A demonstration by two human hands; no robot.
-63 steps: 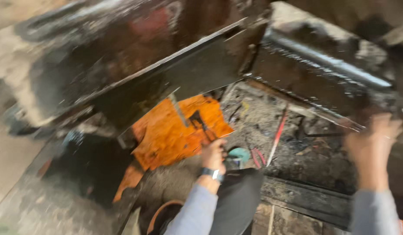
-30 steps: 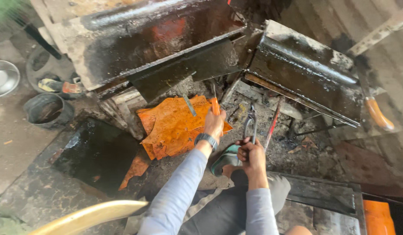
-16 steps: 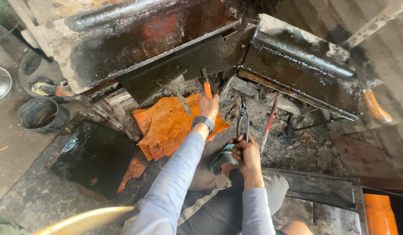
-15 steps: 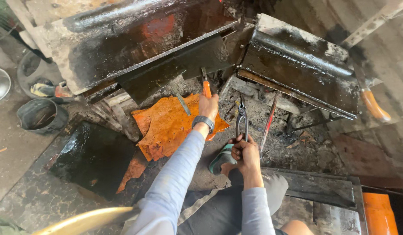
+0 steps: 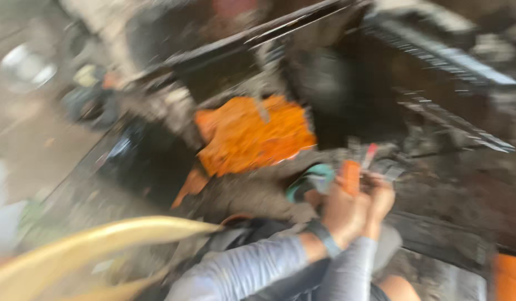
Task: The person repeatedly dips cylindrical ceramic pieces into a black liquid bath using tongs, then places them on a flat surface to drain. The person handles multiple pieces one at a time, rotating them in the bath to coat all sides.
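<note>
- Frame was heavily motion-blurred; fine detail was unreadable.
- Nearest: a pale yellow curved strip [image 5: 102, 245] swept across the lower left, out of focus; could not tell what it was.
- Both forearms in grey sleeves [image 5: 252, 270] came up from the bottom centre, over a dark lap.
- A dark wristband [image 5: 324, 237] sat on the left wrist.
- Left hand [image 5: 343, 209] was closed around an orange handle [image 5: 350, 177] that stuck up above the knuckles; the tool's working end was too blurred to make out.
- Right hand [image 5: 379, 202] was touching the left hand, just to its right, fingers curled; whether it gripped anything, could not tell.
- A small red tip [image 5: 371, 150] showed just above the hands; could not tell which hand it belonged to, or if it lay on the ground.
- A teal object [image 5: 311, 181] lay just left of the hands, low, on the dirty ground.
- Beyond it, an orange sheet [image 5: 252, 134] lay flat on the rubble, mid-frame, well left of the hands and apart from them.
- A dark panel [image 5: 141, 161] lay left of the sheet, near its lower corner.
- An orange patch [image 5: 509, 276] showed at the bottom right edge.
- Farther back: a black metal body [image 5: 414, 61] with angled edges spanned the top right.
- Far left top: a pale round bowl [image 5: 23, 67] on the floor, with dark round shapes near it, blurred.
</note>
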